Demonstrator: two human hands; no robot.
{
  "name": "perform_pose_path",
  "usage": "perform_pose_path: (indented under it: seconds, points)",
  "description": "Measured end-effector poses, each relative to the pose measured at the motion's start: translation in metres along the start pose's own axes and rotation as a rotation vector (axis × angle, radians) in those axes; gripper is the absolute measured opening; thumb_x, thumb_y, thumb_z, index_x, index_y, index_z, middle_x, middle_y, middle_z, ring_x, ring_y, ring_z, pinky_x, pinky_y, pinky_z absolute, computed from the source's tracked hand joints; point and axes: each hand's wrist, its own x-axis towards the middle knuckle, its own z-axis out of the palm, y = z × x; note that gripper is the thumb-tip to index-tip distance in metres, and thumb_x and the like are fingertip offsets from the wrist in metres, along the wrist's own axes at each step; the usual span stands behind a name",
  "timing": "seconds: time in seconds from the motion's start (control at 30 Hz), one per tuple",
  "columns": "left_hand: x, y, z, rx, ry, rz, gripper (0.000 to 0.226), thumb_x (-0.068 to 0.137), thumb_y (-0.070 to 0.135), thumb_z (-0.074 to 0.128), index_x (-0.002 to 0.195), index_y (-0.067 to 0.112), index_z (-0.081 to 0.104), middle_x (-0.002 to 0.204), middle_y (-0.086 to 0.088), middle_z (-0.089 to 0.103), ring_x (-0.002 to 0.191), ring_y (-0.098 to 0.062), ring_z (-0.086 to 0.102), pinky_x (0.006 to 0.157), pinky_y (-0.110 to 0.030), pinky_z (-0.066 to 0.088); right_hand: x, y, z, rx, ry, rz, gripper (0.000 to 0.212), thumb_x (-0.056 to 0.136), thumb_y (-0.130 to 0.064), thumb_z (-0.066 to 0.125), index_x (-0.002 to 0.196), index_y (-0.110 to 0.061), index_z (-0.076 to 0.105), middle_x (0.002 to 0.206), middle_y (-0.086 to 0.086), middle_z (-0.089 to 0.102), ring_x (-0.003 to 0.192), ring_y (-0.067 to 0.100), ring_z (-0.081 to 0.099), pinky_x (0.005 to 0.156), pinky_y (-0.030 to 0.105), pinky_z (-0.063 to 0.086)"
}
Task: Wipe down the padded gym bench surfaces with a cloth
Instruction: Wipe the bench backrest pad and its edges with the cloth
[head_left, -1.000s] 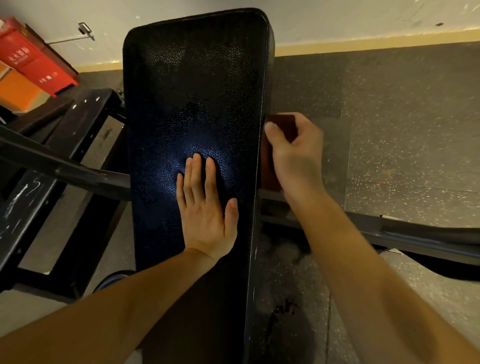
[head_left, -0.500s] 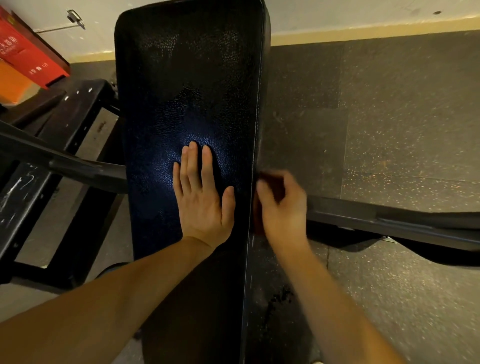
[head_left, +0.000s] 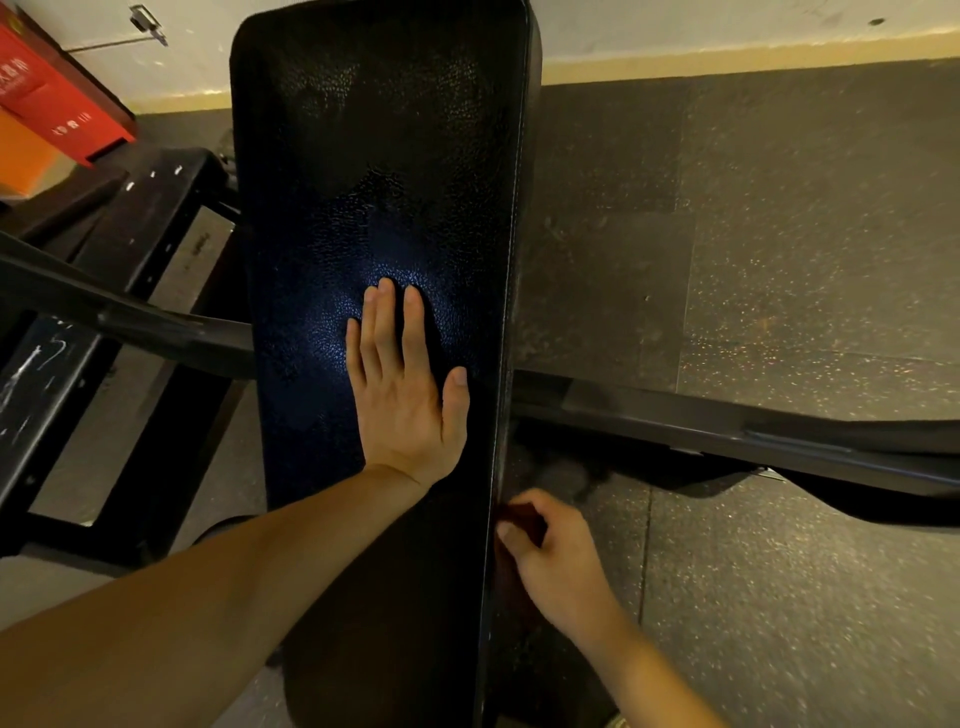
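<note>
Your left hand (head_left: 402, 395) lies flat, fingers straight, likely bracing the pad (head_left: 374, 156); your right hand (head_left: 561, 566) grips the cloth (head_left: 521, 514) against its side edge.

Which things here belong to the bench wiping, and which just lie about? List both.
Job: bench pad; dark red cloth, gripped by the right hand at the pad's right edge; left hand flat on the pad.
Lying about: red box; black metal frame.

The bench pad (head_left: 384, 171) is glossy, pebbled black vinyl; the floor (head_left: 805, 260) matt, speckled rubber.
</note>
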Motion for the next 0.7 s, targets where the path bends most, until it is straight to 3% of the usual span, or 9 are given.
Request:
perform_pose_path:
  seconds: [0.1,0.17,0.33,0.53,0.6,0.7]
  points:
    - [0.000,-0.001,0.000,-0.002,-0.001,0.008,0.073,0.101,0.043,0.029,0.160,0.001,0.022,0.169,-0.019,0.015,0.158,-0.034,0.008,0.124,-0.059,0.013,0.032,-0.028,-0.017,0.096,0.165,-0.122,0.014,0.098,-0.012,0.063,0.100,-0.026,0.068,0.085,-0.006,0.072,0.077,0.008,0.071,0.068,0.023,0.056]
    - [0.001,-0.001,0.000,0.003,0.004,0.008,0.073,0.101,0.043,0.030,0.160,0.000,0.022,0.169,-0.020,0.015,0.158,-0.034,0.008,0.125,-0.059,0.012,0.037,-0.036,-0.015,0.158,0.247,-0.200,0.014,0.098,-0.011,0.063,0.102,-0.023,0.068,0.087,-0.008,0.072,0.080,0.008,0.071,0.071,0.022,0.057]
    - [0.000,0.000,0.000,-0.004,-0.002,-0.007,0.073,0.101,0.045,0.029,0.161,0.002,0.021,0.169,-0.018,0.013,0.159,-0.032,0.007,0.126,-0.057,0.011,-0.006,-0.001,0.003,-0.056,-0.011,0.013,0.015,0.099,-0.017,0.062,0.096,-0.031,0.064,0.087,-0.005,0.069,0.079,0.008,0.070,0.073,0.034,0.060]
    - [0.000,-0.001,0.000,0.011,-0.008,0.005,0.072,0.102,0.043,0.030,0.161,0.002,0.020,0.169,-0.018,0.013,0.159,-0.032,0.006,0.125,-0.058,0.011,0.053,-0.065,-0.026,0.142,0.344,-0.287,0.017,0.097,-0.010,0.064,0.098,-0.027,0.066,0.082,-0.009,0.069,0.076,0.004,0.068,0.070,0.017,0.054]
    - [0.000,0.000,0.000,0.001,-0.011,0.001,0.073,0.101,0.043,0.030,0.161,0.002,0.020,0.169,-0.018,0.013,0.159,-0.032,0.006,0.126,-0.058,0.011,0.032,-0.041,-0.013,0.133,0.244,-0.225,0.018,0.098,-0.011,0.062,0.101,-0.029,0.065,0.088,-0.011,0.070,0.081,0.006,0.070,0.075,0.024,0.058]
    - [0.000,-0.001,0.001,-0.003,-0.010,-0.010,0.074,0.101,0.045,0.030,0.161,0.002,0.021,0.170,-0.018,0.013,0.159,-0.032,0.006,0.126,-0.057,0.011,-0.002,-0.017,-0.001,0.029,0.043,0.012,0.017,0.099,-0.016,0.062,0.100,-0.032,0.065,0.091,-0.013,0.070,0.080,0.009,0.071,0.077,0.038,0.061]
